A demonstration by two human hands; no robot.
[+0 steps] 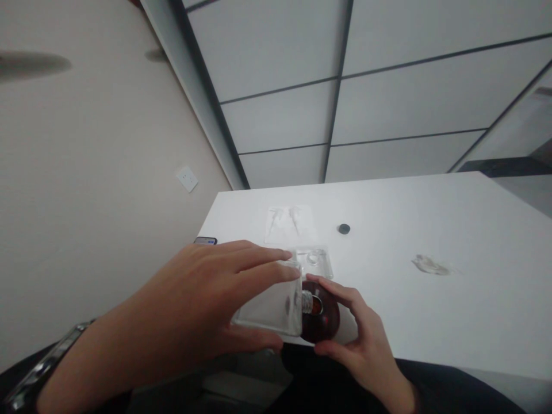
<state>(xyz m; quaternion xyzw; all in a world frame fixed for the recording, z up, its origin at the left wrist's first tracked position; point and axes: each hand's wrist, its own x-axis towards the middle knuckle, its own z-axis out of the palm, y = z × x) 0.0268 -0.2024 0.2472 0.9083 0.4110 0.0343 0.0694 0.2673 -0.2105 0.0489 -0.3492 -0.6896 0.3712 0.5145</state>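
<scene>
My left hand point(215, 287) is wrapped round a clear square glass bottle point(276, 307), which lies tilted on its side with its threaded neck pointing right. That neck meets the round mouth of a dark red-brown bottle point(321, 325); whether it reaches inside I cannot tell. Fingers and thumb of my right hand point(366, 328) grip the dark bottle from the right. Just beyond them, a second clear square glass container point(325, 264) rests on the white table, partly hidden by my left fingers.
Farther back on the table point(388, 322) lies a clear plastic bag point(290, 224) with two pale pump-like pieces. A small dark round disc point(344, 229) sits to its right. Crumpled whitish material point(431, 265) lies at right, a phone point(206, 241) at the left edge. Panelled doors point(276, 126) stand behind.
</scene>
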